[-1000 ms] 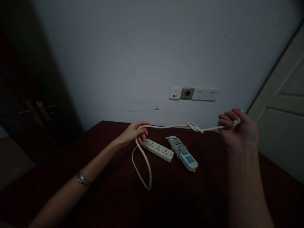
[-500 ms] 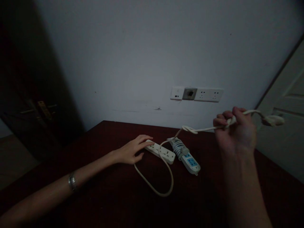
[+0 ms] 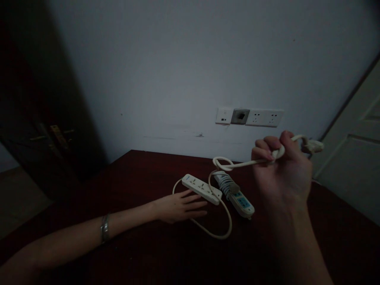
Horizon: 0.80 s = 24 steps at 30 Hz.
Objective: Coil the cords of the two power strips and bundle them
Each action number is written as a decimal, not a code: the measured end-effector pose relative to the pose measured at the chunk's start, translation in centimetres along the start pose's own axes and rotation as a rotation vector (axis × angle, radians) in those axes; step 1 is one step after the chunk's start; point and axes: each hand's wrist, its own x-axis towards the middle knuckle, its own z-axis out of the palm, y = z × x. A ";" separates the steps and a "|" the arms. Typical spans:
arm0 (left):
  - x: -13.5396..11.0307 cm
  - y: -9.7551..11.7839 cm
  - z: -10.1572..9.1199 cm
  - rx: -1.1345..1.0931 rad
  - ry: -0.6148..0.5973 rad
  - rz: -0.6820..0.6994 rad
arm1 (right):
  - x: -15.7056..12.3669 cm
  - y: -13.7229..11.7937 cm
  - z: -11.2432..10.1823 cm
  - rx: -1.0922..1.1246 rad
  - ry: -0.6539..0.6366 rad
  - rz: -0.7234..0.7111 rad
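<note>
My right hand is raised above the dark red table with its fingers closed round a cream power cord. The cord's plug sticks out past my thumb. A loose knot sits in the cord just left of my fist. From there the cord drops in a loop to the cream power strip lying on the table. My left hand lies flat, fingers stretched out, on the table just in front of that strip, holding nothing.
A second white power strip with blue sockets, its grey cord wound round it, lies right of the cream one. Wall sockets sit above the table's far edge. A dark door is at left, a pale door at right.
My left hand let go of the cord and came down flat on the table by the cream strip. My right hand pulled the cord through, so the plug now shows and the loop lies slack.
</note>
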 end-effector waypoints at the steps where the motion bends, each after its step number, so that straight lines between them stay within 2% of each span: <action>1: 0.8 0.0 -0.1 0.002 0.018 0.021 | -0.2 0.0 0.2 0.026 -0.006 0.022; 7: 4.5 0.5 0.5 0.114 0.062 -0.112 | -0.7 -0.3 0.8 0.060 -0.092 0.164; 13: 6.3 -0.3 1.0 0.185 0.246 -0.296 | -1.7 -1.2 1.6 0.129 -0.108 0.345; 18: 7.4 -2.9 0.3 0.072 0.439 -0.440 | -3.3 -2.1 2.5 0.100 -0.146 0.467; 21: 7.5 -3.6 0.0 -0.040 0.470 -0.509 | -3.5 -2.1 2.6 0.060 -0.170 0.466; 24: 6.8 -3.2 0.5 -0.321 0.474 -0.517 | -2.7 -2.0 2.1 0.038 -0.199 0.444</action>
